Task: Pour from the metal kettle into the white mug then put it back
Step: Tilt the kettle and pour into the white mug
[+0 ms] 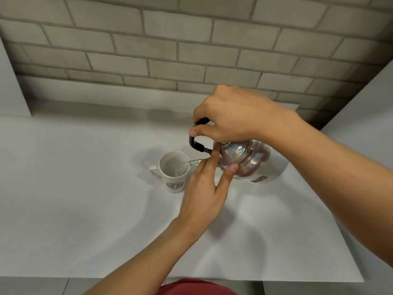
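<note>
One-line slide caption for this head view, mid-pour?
Right hand tilts the metal kettle, left hand steadying its lid, water streaming into the white mug.

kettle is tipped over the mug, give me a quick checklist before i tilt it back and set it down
1. Right hand closed on the black handle of the shiny metal kettle: ok.
2. Left hand steadying the lid side: ok.
3. Spout over the white ceramic mug: ok.
4. Mug upright on the white tabletop: ok.
5. Water level in mug: cannot tell.
6. Spills around mug: none visible, ok.
</note>
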Available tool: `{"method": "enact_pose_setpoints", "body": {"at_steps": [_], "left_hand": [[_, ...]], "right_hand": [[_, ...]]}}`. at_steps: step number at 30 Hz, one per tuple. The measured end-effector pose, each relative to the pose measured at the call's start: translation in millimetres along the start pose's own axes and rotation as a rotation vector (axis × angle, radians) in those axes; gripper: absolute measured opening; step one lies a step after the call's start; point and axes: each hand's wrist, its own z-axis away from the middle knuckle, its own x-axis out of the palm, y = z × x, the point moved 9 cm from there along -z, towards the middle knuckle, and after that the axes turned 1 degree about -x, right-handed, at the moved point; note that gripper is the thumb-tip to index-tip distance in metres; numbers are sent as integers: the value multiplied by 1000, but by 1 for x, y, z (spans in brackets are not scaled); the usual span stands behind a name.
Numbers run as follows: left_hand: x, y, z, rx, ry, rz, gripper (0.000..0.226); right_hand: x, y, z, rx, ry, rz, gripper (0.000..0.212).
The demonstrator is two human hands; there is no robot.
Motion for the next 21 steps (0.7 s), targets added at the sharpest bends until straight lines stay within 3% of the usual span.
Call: {"method": "enact_pose_setpoints", "body": {"at_steps": [21], "left_hand": [[-9,10,-2,-11,23,79,69]], "right_hand": [[-9,-6,-12,-48,17,16,40]]}}
